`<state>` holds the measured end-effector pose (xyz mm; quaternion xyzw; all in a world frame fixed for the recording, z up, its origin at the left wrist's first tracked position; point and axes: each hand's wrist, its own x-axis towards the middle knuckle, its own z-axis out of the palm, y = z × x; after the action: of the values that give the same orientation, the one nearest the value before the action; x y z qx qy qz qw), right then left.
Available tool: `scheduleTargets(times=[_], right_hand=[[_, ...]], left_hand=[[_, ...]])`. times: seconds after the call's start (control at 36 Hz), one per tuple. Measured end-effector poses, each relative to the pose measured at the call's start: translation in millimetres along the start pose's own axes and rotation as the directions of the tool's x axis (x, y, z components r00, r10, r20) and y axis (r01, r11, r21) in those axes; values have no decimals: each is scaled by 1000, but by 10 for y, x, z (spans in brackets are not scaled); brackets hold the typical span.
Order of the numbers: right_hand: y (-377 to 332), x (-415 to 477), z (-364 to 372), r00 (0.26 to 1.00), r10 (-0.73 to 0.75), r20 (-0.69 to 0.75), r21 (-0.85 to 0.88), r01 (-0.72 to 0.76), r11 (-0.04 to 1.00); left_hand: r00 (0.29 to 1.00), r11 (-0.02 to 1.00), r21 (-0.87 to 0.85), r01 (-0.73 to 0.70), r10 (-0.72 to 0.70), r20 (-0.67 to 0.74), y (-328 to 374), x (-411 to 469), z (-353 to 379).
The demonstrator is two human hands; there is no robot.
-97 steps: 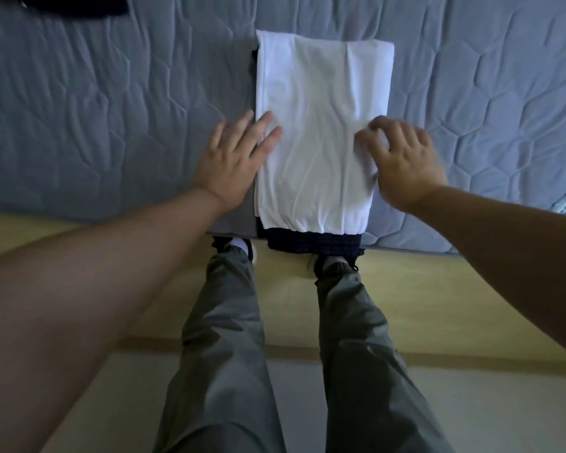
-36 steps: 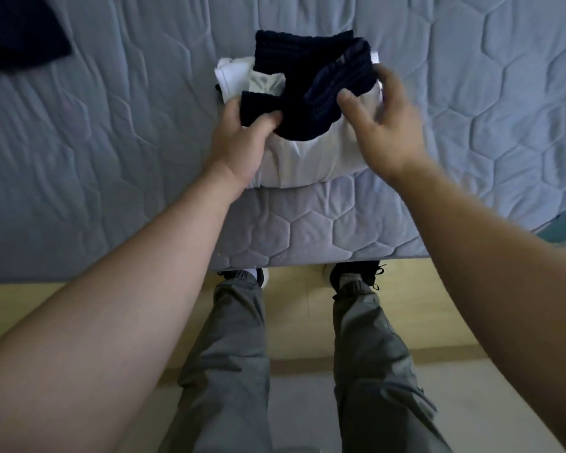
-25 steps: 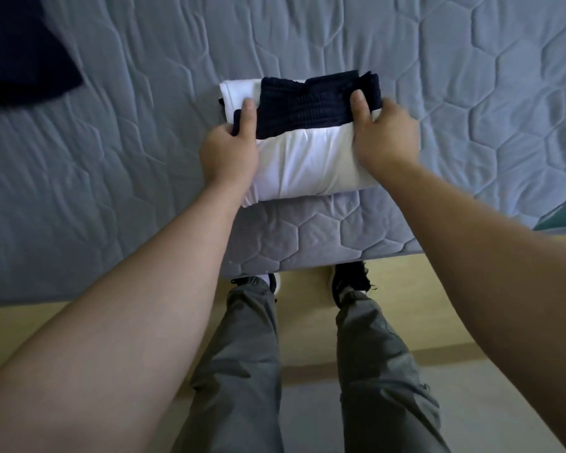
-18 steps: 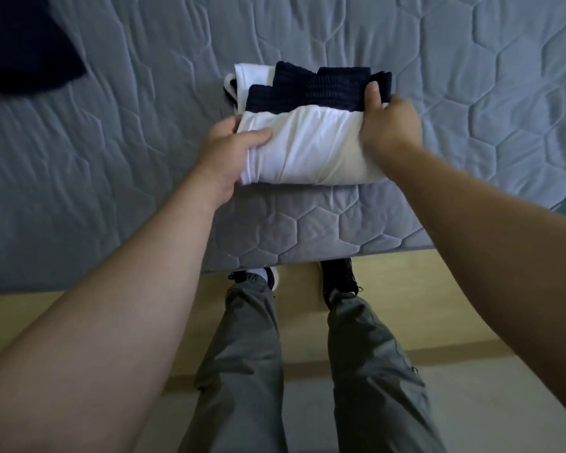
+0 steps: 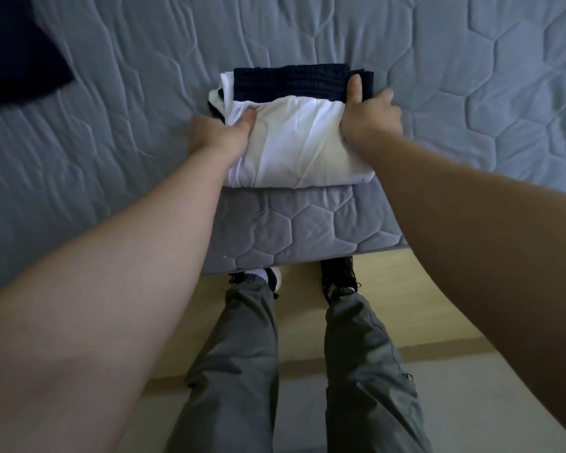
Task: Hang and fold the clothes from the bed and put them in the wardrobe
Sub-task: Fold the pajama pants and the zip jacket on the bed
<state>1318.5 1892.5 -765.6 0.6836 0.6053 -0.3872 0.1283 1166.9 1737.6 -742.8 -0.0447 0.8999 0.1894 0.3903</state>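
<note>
A folded bundle of a white garment (image 5: 294, 145) with a dark navy garment (image 5: 291, 83) showing along its far side lies near the front edge of the grey quilted bed (image 5: 111, 132). My left hand (image 5: 221, 135) grips the bundle's left side, thumb on top of the white cloth and fingers hidden beneath. My right hand (image 5: 370, 116) grips the right side, its thumb pressed on the navy fabric and the fingers tucked under the bundle.
Another dark garment (image 5: 17, 60) lies on the bed at the far left. The mattress edge (image 5: 294, 237) overhangs a wooden floor strip (image 5: 399, 289). My legs in grey trousers (image 5: 242, 371) and dark shoes stand against the bed.
The long white and navy garment was folded in half into a compact bundle. Both hands slid from pressing its top to gripping its two sides, and the bundle shifted slightly toward me.
</note>
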Motion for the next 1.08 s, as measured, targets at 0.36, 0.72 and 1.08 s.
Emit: scheduleTargets(times=[0.36,0.72,1.08], right_hand=[[-223,-1131,-1032,964,-91,249,196,42,980],[-1596,-3658,-2287,757,-519,398,219,470,855],[-2837,-6012,-2107,63,-762,644,276,910,309]], left_hand=[[862,838,-447,314,-53,505,149,-1149,-1194],[970,771,-635,38,125,210,-198,-3571,-3649],[856,449,-799,-401,-126,-501,-1483,-5192,-4877]])
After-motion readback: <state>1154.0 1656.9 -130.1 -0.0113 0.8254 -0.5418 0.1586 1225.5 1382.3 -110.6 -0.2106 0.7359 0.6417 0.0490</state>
